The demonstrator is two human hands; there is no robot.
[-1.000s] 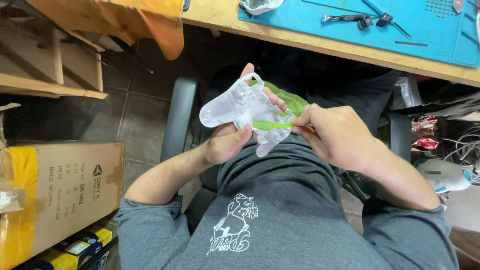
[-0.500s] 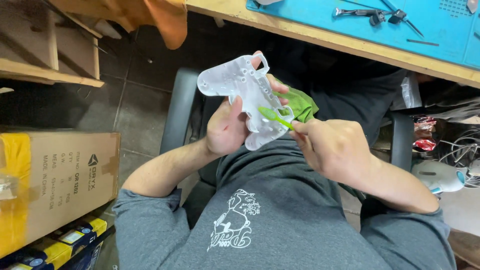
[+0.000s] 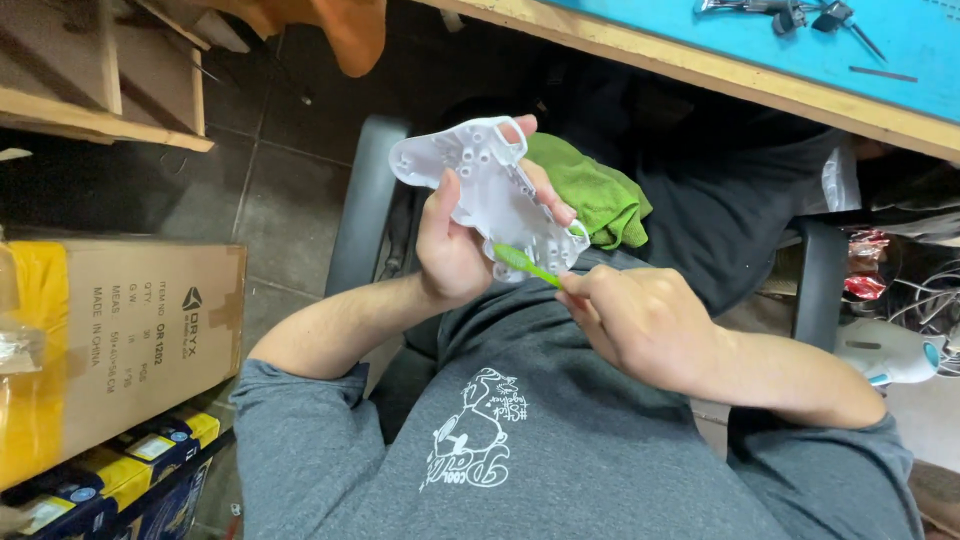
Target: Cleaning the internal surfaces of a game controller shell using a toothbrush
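Note:
My left hand point(image 3: 462, 235) holds a white plastic shell point(image 3: 480, 180), shaped like a game controller housing, up in front of my chest with its inner side toward me. My right hand point(image 3: 640, 320) grips a thin green brush point(image 3: 525, 264) whose head touches the lower edge of the shell. A green cloth point(image 3: 595, 195) lies on my lap just behind the shell. I am sitting in a chair, wearing a grey shirt.
A wooden workbench with a blue mat point(image 3: 800, 50) and metal tools point(image 3: 790, 15) runs along the top right. A cardboard box point(image 3: 120, 340) stands at the left on the floor. Wooden shelving point(image 3: 90, 90) is at the top left. A white device point(image 3: 890, 350) lies at the right.
Both hands and the shell have shifted slightly left and up in view. The shell has turned, so its flat inner face shows more, and the brush now touches its lower edge.

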